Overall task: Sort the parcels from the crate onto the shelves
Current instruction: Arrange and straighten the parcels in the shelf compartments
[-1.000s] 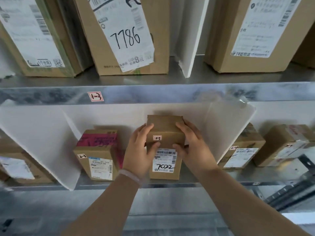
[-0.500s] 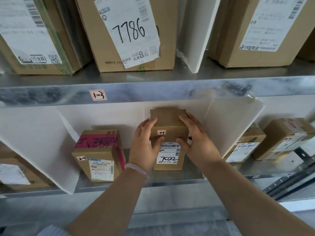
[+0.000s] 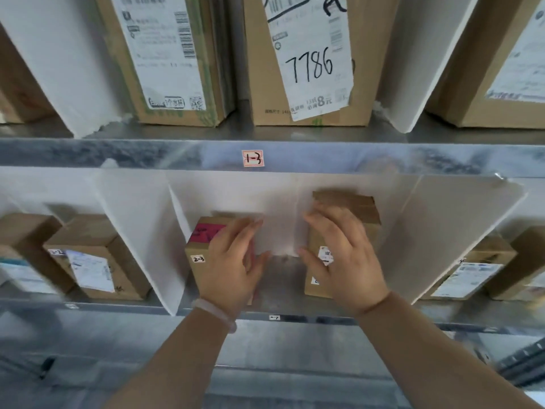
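A small brown parcel (image 3: 354, 208) with a white barcode label stands upright on the lower metal shelf (image 3: 280, 278), in the bay between two white dividers. My right hand (image 3: 339, 258) is spread in front of its left face with straight fingers, not curled round it. My left hand (image 3: 233, 261) is open too, a gap away from the parcel, in front of a brown box with pink tape (image 3: 200, 237) marked 2-3 that stands at the left of the same bay.
White divider boards (image 3: 460, 231) wall the bay on both sides. Neighbouring bays hold more labelled boxes (image 3: 97, 261). The upper shelf edge carries a tag 1-3 (image 3: 252, 158), with tall cartons above, one marked 7786 (image 3: 309, 66).
Both hands have let go of the small parcel and moved apart. The left hand went left in front of the pink-taped box. The parcel now stands alone on the shelf.
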`<state>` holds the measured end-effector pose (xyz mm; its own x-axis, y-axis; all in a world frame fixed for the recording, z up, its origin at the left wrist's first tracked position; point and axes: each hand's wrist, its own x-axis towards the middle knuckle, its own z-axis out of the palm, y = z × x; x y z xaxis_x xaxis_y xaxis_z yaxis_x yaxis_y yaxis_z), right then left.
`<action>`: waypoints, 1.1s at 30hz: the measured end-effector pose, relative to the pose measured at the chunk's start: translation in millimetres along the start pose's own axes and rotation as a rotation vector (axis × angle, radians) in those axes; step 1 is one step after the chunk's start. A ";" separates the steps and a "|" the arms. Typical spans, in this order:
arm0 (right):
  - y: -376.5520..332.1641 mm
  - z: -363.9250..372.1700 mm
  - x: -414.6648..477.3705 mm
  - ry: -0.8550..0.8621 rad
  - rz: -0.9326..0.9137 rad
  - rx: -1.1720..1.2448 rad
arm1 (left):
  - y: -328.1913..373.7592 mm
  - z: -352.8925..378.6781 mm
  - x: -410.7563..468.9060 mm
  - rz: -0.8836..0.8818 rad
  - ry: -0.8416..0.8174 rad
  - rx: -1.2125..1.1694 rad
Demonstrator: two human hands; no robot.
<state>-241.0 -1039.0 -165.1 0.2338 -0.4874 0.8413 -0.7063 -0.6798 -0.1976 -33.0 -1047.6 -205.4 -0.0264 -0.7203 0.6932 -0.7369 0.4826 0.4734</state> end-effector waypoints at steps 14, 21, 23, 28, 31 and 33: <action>-36.4 111.2 -3.2 -0.591 0.391 0.151 | -78.7 -28.6 -21.9 -0.361 -0.143 0.162; -24.4 125.5 -15.5 -0.521 0.446 0.152 | -88.4 -13.9 -19.9 -0.349 -0.110 0.001; -20.1 126.2 -14.7 -0.511 0.449 0.138 | -89.0 -7.4 -14.8 -0.338 -0.113 -0.019; -14.3 127.1 -11.8 -0.513 0.457 0.109 | -91.2 1.8 -9.3 -0.316 -0.108 -0.009; -14.7 126.6 -13.0 -0.520 0.465 0.109 | -91.0 1.9 -11.0 -0.315 -0.103 -0.004; -15.3 124.8 -11.0 -0.546 0.460 0.092 | -91.0 1.6 -10.5 -0.324 -0.110 0.002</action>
<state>-149.4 -1091.6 -234.2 0.2435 -0.9236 0.2959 -0.7599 -0.3713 -0.5336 33.3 -1084.7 -256.6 0.1366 -0.8853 0.4445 -0.7205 0.2192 0.6579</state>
